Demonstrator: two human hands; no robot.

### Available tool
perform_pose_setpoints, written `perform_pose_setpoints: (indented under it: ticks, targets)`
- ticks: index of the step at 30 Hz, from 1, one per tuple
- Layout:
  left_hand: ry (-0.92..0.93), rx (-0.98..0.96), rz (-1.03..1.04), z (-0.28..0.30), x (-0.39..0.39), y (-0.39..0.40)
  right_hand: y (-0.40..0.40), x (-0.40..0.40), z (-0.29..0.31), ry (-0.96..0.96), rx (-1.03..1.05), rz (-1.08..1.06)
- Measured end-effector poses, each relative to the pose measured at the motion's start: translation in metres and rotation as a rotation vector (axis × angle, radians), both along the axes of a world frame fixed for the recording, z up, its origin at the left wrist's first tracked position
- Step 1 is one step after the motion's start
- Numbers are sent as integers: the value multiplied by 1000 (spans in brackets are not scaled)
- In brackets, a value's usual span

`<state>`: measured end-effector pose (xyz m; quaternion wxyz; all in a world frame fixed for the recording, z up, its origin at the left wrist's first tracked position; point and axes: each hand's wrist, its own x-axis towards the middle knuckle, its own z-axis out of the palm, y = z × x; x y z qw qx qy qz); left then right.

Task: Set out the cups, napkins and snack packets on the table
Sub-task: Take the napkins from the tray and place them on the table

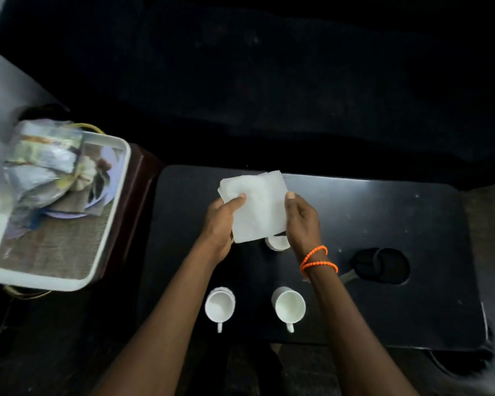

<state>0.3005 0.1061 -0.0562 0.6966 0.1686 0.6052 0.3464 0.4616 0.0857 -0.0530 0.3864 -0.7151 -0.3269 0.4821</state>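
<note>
Both hands hold a small stack of white napkins [256,205] above the middle of the black table [383,212]. My left hand [222,221] pinches its left edge and my right hand [302,221], with orange bead bracelets on the wrist, grips its right edge. Two white cups stand near the table's front edge, one [219,307] on the left and one [289,307] on the right, handles pointing toward me. A third white cup [277,242] is mostly hidden under the napkins and my right hand. Snack packets [40,170] lie piled in a white tray [109,224] at the left.
The tray rests on a dark brown stand left of the table. A round recess [382,265] with a dark object in it sits in the table's right half. A large dark surface fills the background beyond the table.
</note>
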Motion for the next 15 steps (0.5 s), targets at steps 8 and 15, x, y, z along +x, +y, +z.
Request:
perform_pose_setpoints:
  ticks: [8,15]
  targets:
    - [-77,-8,-272,-8,76,-1,-10,82,-10,181,-251,-53]
    - [-42,-20,-441,-10,144,-10,-64,152,1,191,-144,-242]
